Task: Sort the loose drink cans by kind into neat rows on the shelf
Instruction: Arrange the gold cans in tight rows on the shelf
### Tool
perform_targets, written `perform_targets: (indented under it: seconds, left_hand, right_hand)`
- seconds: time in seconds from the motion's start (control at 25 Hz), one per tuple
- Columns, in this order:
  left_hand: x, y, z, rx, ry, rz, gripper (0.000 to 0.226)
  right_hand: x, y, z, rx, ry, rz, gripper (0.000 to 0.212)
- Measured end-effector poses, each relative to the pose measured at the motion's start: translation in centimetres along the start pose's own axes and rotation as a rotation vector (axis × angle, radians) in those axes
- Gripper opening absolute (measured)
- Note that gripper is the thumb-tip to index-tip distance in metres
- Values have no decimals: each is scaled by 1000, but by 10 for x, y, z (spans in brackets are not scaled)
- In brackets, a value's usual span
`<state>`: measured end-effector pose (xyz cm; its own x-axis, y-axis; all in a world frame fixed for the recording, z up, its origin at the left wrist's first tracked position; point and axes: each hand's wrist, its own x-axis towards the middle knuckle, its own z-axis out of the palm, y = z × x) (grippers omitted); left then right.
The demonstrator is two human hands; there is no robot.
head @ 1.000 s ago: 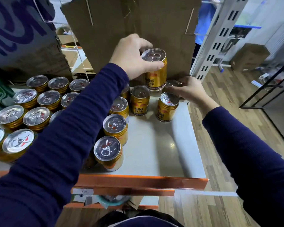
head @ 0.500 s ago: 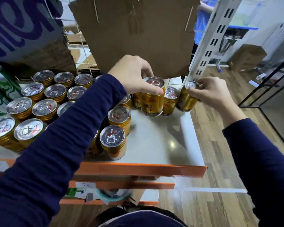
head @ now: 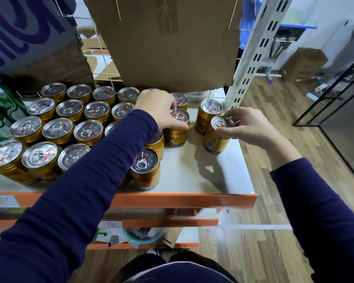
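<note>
Gripping one gold can (head: 177,131) by its rim with our left hand (head: 158,107), we pinched another gold can's (head: 217,137) top with our right hand (head: 251,126) on the shelf (head: 213,176).

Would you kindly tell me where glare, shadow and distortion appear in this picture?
Head view: the gold can lids glint. The left hand on the middle can and the right hand on the end can throw soft shadows onto the shelf. Wide-angle distortion leans the slotted post, and the far right background is blurred.
</note>
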<state>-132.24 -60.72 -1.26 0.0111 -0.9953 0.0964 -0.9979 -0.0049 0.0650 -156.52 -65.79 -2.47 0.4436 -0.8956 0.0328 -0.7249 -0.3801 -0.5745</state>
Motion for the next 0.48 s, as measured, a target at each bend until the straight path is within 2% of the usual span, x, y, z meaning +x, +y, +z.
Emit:
perform_targets:
  seconds: [0.48]
  left_hand:
    - [12, -3, 2, 24, -29, -58, 75]
  right_hand:
    - [-3, 6, 2, 36, -38, 15, 44]
